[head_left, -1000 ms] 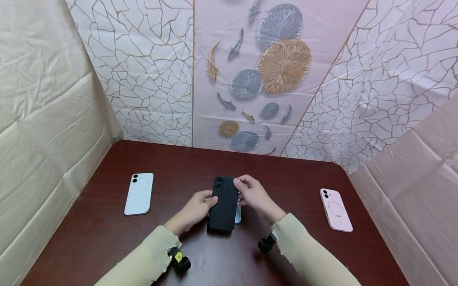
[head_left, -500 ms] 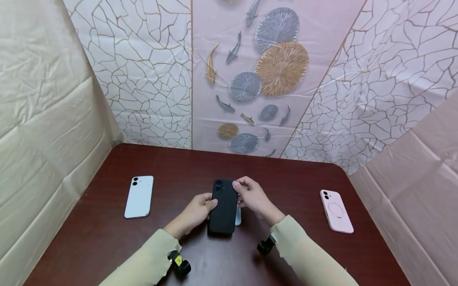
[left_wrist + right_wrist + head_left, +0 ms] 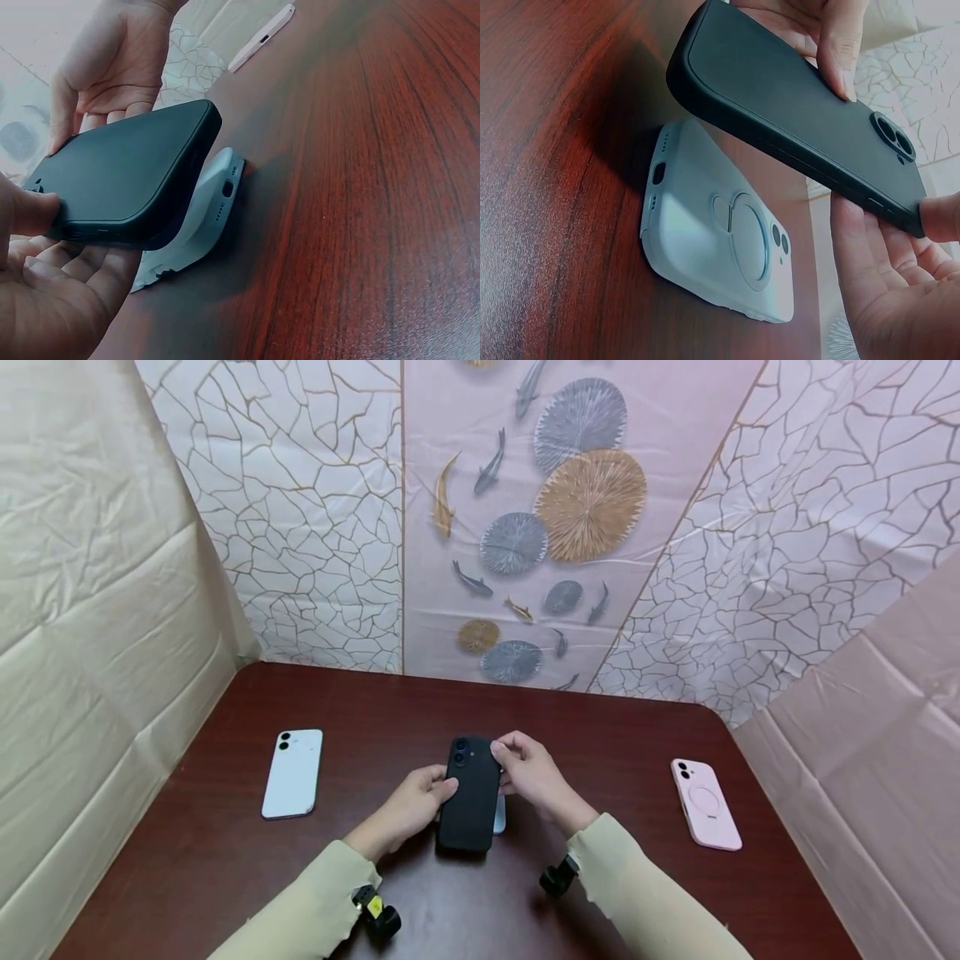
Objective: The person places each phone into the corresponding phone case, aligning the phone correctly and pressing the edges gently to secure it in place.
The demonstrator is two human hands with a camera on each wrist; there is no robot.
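Both hands hold a phone in a black case (image 3: 468,810), its back with two camera lenses facing up. My left hand (image 3: 408,797) grips its left edge, thumb on the back and fingers underneath. At the top right corner my right hand (image 3: 532,772) pinches it, thumb on top. The black phone is raised and tilted over a pale phone (image 3: 499,815), which lies on the table and is mostly hidden in the head view. In the right wrist view that pale phone (image 3: 686,221) shows a ring on its back and a charging port.
A white phone (image 3: 291,777) lies at the left of the dark red-brown table (image 3: 360,702). Toward the right edge rests a pink phone (image 3: 705,806) with a ring on its back. Patterned cloth (image 3: 322,527) hangs behind, and plain cloth hangs at both sides.
The head view has tilted slightly, so the scene sits a little lower in the picture. Both hands keep their hold on the black phone, with no clear movement.
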